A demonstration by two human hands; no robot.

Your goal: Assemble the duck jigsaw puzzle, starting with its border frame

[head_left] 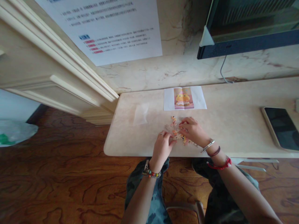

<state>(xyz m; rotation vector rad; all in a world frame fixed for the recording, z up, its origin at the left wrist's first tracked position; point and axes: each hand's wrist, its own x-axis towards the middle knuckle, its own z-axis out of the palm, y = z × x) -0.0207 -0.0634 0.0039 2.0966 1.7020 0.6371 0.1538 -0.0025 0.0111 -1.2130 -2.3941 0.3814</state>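
Note:
A loose heap of small pink, yellow and clear pieces (177,134) lies near the front edge of the pale table; their exact kind is too small to tell. At the heap's left side, my left hand (163,144) has thumb and fingers bent together. From the right, my right hand (192,128) reaches over the heap with its fingers curled down among the pieces. Whatever the fingertips of either hand pinch cannot be made out. Just behind the heap lies a creased sheet (198,98) with a printed picture of a yellow figure above a cake.
A clear plastic bag (140,114) lies left on the table (126,137). A tablet-like device (283,129) rests at the right. Above hang a printed notice (126,34) and a dark screen (252,39) with a cable. A cabinet door (46,62) stands at the left.

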